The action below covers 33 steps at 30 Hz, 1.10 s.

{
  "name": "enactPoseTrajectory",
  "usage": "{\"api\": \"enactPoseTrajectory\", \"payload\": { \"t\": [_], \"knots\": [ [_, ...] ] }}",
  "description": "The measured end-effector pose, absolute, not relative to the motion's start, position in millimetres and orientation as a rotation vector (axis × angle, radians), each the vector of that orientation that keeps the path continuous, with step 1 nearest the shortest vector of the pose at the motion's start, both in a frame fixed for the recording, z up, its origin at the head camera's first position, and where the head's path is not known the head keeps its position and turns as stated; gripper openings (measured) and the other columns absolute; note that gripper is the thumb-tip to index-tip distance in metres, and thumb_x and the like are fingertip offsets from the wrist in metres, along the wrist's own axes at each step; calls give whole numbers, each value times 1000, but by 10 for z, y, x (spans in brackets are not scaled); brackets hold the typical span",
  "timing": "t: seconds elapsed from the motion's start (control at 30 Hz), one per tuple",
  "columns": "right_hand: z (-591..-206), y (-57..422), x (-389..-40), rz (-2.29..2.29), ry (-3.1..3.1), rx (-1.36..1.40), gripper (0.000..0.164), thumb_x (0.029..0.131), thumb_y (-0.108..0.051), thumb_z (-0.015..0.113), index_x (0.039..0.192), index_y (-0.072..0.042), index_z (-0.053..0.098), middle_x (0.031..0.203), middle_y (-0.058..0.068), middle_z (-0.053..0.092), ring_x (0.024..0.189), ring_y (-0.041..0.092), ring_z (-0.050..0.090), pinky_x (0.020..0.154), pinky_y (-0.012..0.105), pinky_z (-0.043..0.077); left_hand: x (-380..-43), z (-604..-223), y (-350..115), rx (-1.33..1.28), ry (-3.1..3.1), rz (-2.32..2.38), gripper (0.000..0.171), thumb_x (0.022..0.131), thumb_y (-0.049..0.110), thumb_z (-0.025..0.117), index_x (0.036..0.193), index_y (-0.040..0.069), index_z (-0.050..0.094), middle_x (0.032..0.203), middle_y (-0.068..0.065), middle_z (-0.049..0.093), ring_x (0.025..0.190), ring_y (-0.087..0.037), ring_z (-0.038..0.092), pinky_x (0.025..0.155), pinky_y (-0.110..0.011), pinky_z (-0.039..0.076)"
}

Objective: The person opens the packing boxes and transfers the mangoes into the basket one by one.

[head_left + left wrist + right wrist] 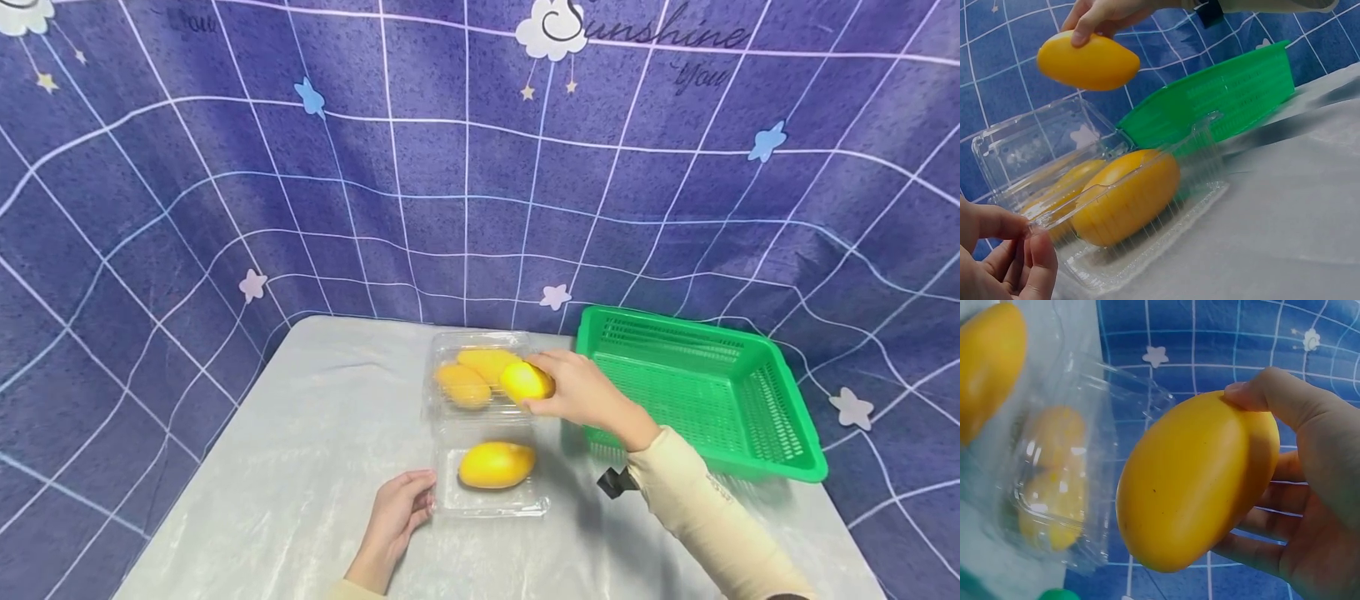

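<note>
Head view: the background is filled by a blue-purple curtain (431, 158), on which a grid and stars are printed. Below it a pale tabletop (337, 417) is spread, and a green basket (675, 392) is set at its right. Left of the basket, a clear plastic container (487, 500) is laid open, its near and far parts both occupied. The near left rim is pinched between the thumb and fingers of the left hand (402, 508). By the right hand (576, 390), a lifted mango (525, 382) is grasped, thumb and fingers curved round it; it is held above the container. In the near part a single mango (497, 465) is contained; in the far part, two mangoes (463, 386) are seen side by side.
</note>
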State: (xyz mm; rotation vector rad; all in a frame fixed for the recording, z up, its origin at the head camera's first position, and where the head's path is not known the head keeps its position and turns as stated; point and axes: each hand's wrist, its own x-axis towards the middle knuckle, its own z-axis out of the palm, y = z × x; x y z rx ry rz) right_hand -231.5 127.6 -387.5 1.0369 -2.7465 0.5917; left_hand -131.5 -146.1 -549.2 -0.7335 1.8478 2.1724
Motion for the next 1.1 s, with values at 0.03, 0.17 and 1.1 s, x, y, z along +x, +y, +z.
{"api": "enactPoseTrajectory", "payload": {
  "t": [0.03,0.17,1.1],
  "knots": [
    [-3859,1282,-2328,584,-2737,1037,62,77,-37,76,127,-4,61,122,15,66,106,29,64,86,44,56,-1316,-5491,-1465,-734,1853,2171,40,89,19,67,120,-5,59,87,-1,64,72,-10,59,64,-21,55],
    [-3805,1330,-2389,552,-2695,1033,57,75,-36,78,122,-6,64,119,14,67,106,29,64,85,45,56,-1326,-5478,-1475,-717,1869,2173,39,88,18,67,118,-6,59,85,0,63,70,-10,58,61,-20,55],
    [-3750,1738,-2948,609,-2820,843,47,76,-30,78,108,2,68,91,11,70,75,21,59,65,33,49,-1309,-5510,-1481,-726,1860,2182,36,88,20,68,115,-4,61,85,1,63,71,-10,59,62,-22,55]
  ]
}}
